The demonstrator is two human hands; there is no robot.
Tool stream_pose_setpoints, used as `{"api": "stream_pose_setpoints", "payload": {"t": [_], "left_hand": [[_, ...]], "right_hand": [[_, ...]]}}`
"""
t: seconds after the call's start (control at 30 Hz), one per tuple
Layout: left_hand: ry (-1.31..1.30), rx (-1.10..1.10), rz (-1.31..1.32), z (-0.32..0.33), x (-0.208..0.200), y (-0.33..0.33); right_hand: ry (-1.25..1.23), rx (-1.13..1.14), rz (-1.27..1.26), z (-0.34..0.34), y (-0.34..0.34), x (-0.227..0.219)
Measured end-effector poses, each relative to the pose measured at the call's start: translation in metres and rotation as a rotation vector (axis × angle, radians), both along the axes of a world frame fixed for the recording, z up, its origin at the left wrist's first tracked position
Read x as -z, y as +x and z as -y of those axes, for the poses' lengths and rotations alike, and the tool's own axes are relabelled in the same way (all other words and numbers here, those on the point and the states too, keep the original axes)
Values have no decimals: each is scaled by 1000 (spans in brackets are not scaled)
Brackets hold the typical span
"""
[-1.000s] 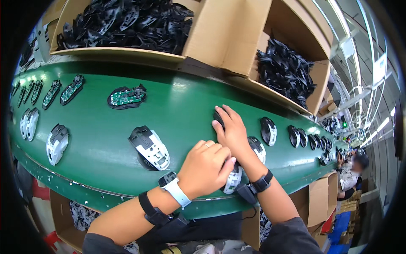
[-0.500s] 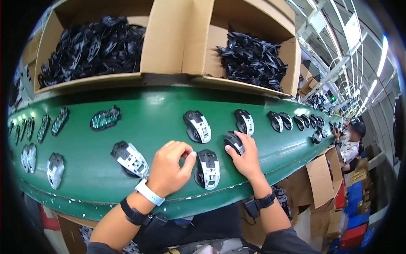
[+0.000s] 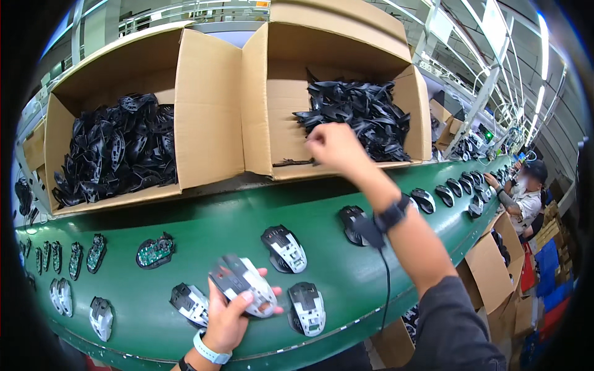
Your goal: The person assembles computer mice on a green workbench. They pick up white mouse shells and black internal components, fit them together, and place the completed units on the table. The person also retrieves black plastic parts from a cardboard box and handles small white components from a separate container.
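My left hand (image 3: 228, 318) is closed around a computer mouse (image 3: 244, 285), a black and light grey shell without its full cover, raised a little over the green belt. My right hand (image 3: 337, 147) reaches over the front of the right cardboard box, beside a heap of thin black plastic pieces (image 3: 365, 111). Its fingers are curled and slightly blurred; whatever they may hold is hidden. Near my left hand lie a mouse (image 3: 190, 303) on one side and another mouse (image 3: 307, 309) on the other. A further mouse (image 3: 284, 248) rests behind them.
Along the green belt (image 3: 210, 226) lie more mice on the right, with green circuit boards (image 3: 154, 251) and pale shells (image 3: 101, 318) on the left. A left box (image 3: 207, 111) holds curved black parts. Beyond, at the far right, a person (image 3: 526, 191) sits by the belt.
My right hand has left the belt and moved up and forward to the right box. My left hand, empty before, now holds a mouse. The view has tilted upward.
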State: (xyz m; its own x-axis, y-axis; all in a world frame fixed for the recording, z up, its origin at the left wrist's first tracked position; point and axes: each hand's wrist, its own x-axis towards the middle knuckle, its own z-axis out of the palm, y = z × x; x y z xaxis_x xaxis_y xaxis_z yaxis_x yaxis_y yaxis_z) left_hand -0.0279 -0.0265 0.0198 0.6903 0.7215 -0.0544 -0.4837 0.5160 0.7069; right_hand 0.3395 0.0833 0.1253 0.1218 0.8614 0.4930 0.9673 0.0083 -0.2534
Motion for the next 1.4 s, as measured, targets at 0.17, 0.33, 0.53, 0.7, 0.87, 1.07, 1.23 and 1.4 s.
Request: {"api": "stream_pose_setpoints", "payload": {"t": [0.17,0.33,0.53,0.7,0.87,1.07,1.23,1.4], "left_hand": [[184,46,-44,1,15,-5],[67,56,1,-3,25,-10],[-9,101,126,-8,11,-13],[-20,67,103,-9,11,-10],[0,48,80,-16,6,-18],[-75,43,61,-13,4,-16],[-57,52,10,-14,1,-18],[-56,85,-26,-12,6,-11]], "right_hand": [[-305,369,267,-59,80,48],[-301,389,152,-69,100,54],[-40,135,-376,-19,68,23],[-20,-260,-756,20,57,4],[-16,-540,-1094,109,-42,13],[-117,-941,-789,160,-126,48],[-106,-874,-685,161,-151,57],[-70,-855,-678,155,-148,71]]}}
